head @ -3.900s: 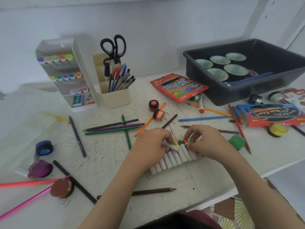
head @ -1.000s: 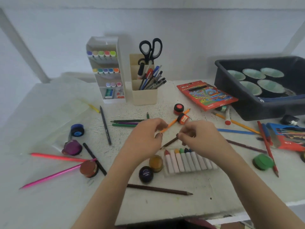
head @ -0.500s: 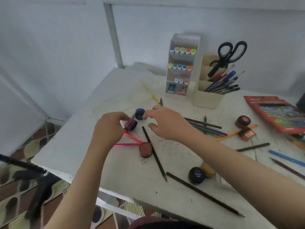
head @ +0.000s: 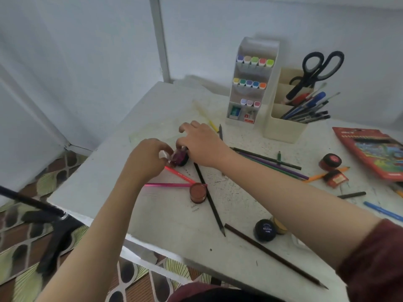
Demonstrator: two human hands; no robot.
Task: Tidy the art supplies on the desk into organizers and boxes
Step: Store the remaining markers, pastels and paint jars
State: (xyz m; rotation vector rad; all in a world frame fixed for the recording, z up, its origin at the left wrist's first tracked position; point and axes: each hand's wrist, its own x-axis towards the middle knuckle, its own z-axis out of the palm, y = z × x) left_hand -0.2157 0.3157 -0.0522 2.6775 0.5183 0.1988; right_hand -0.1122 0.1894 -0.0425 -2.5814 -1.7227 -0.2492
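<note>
**Head view, desk seen from above.** At the lower left, a black tripod (head: 46, 216) stands on a patterned floor (head: 19, 260) beside the white desk (head: 152, 219).

Left of centre, the left hand (head: 146, 159) has its fingers curled inward, and they pinch the left side of a purple paint pot (head: 177, 157). The pot sits on the desk directly between the two hands. The right hand (head: 202, 144) arches over the pot from the right, with its thumb touching the pot's top and its index finger lifted. A firm grasp by this hand cannot be confirmed, because its palm hides the far side of the pot.

Just below the hands, two pink pencils (head: 168, 184) converge on a red-brown paint pot (head: 197, 192). A black pencil (head: 209, 197) runs diagonally past this pot and touches it.

At the lower centre lies a long dark brown pencil (head: 272, 256). Near its upper end is a black paint pot (head: 264, 229), with an ochre pot (head: 279, 228) just behind it.

At the upper centre, a white marker organizer (head: 254, 49) holds three rows of coloured markers. To its right, a beige pen holder (head: 283, 129) contains pens and black scissors (head: 317, 69).

Green and purple pencils (head: 272, 163) lie crossed at centre right. Beyond them are two red-lidded pots (head: 330, 161) and an orange pencil (head: 316, 176). At the right edge are a red coloured-pencil box (head: 375, 151) and a blue pencil (head: 383, 211).
</note>
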